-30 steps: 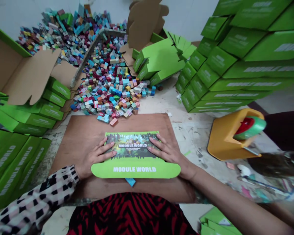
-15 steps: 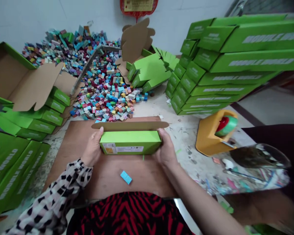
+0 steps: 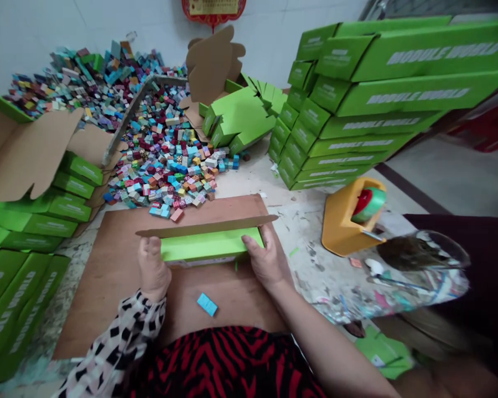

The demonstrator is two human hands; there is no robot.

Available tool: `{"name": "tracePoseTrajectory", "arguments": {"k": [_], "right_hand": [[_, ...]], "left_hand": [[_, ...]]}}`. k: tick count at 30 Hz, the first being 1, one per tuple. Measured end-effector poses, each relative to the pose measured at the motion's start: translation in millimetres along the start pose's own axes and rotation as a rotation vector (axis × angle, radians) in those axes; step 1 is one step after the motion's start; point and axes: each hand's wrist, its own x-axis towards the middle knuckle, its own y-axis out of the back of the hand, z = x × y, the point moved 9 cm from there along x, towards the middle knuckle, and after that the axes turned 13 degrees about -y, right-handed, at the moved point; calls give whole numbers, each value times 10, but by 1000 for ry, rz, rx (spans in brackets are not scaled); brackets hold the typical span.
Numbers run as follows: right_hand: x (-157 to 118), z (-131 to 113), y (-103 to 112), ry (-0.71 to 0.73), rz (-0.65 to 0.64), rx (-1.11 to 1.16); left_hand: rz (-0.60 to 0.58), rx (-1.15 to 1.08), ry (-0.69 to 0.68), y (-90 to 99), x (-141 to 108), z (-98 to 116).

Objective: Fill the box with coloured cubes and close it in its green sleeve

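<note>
Between my two hands is a long green cardboard box [image 3: 209, 245], its brown-lined lid flap [image 3: 207, 225] standing up along the far side. My left hand [image 3: 152, 266] grips the box's left end, and my right hand [image 3: 269, 257] holds the right end with its thumb over the top edge. The box's inside is hidden from me. Nearer to my body, a small light-blue block [image 3: 207, 304] lies on the brown board [image 3: 120, 287].
A big heap of small coloured blocks [image 3: 166, 160] spreads at the back left. Green boxes are stacked at right [image 3: 348, 110] and left [image 3: 20, 298]. Opened boxes [image 3: 236, 116] lie behind. A yellow tape dispenser [image 3: 336, 221] stands at right, by a cut bottle [image 3: 423, 251].
The box has tipped so its labelled front faces lower and more of its green top shows. My right thumb has come over the top edge. The view has shifted to the right.
</note>
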Motion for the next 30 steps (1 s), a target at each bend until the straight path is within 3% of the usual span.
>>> {"name": "tracePoseTrajectory", "arguments": {"k": [3, 7, 9, 13, 15, 17, 20, 24, 27, 30], "right_hand": [[-28, -1, -6, 30, 27, -3], [-45, 5, 47, 68, 22, 30], [-46, -96, 177, 132, 56, 42], [-32, -556, 438, 281, 138, -264], [-1, -783, 436, 334, 42, -431], [43, -903, 416, 316, -79, -521], [127, -871, 415, 143, -205, -567], [163, -699, 380, -136, -315, -497], [148, -653, 303, -237, -375, -402], [146, -651, 263, -263, -375, -341]], "left_hand": [[103, -58, -17, 82, -16, -9], [37, -125, -21, 42, -27, 56], [13, -95, -43, 86, 15, 148], [-78, 269, -268, 258, 183, 558], [-171, 471, -384, 280, 223, 755], [-261, 594, -414, 280, 219, 853], [-327, 658, -318, 281, 173, 884], [-303, 514, -55, 274, 121, 831], [-294, 414, 70, 242, 126, 795], [-291, 401, 101, 242, 162, 778]]}}
